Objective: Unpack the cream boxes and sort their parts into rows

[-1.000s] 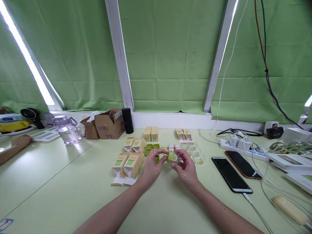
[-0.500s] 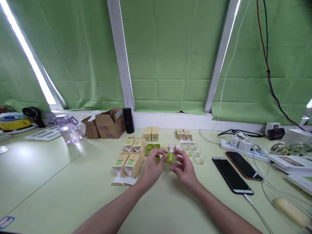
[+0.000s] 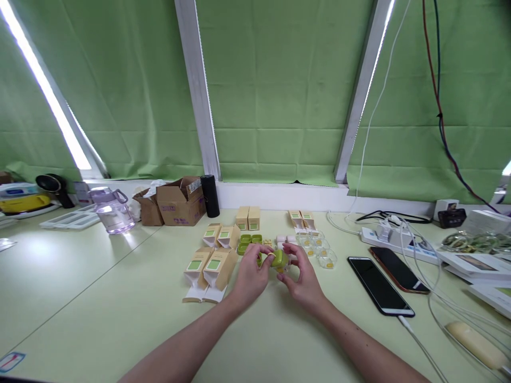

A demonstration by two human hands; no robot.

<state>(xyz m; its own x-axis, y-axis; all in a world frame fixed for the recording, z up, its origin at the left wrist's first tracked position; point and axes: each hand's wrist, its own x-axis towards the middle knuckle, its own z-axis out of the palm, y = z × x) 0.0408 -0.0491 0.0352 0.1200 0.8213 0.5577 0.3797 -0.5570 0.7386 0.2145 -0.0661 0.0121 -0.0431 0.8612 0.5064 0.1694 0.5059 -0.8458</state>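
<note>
My left hand (image 3: 252, 268) is closed, with thumb and fingers pinching a small glossy green case with rounded corners (image 3: 280, 259). My right hand (image 3: 304, 274) curls round the case's right side, its fingertips on a clear plastic shell (image 3: 286, 263) that touches the case; a yellow spot shows low on it. Beyond my left hand lie several more green cases (image 3: 244, 248) and small yellow pieces (image 3: 267, 243). Small white blocks (image 3: 281, 239) sit behind my hands. Several clear shells with yellow spots (image 3: 327, 259) rest to the right.
Open cardboard cartons with green labels (image 3: 215, 266) stand left of my hands, more cartons (image 3: 247, 218) behind. Two phones (image 3: 381, 287) and white cables lie on the right by a power strip (image 3: 399, 242). A water jug (image 3: 114, 213) and brown box (image 3: 181, 205) stand back left.
The green case has turned slightly between my hands, and more of the yellow spot beneath it shows. My hands have barely shifted.
</note>
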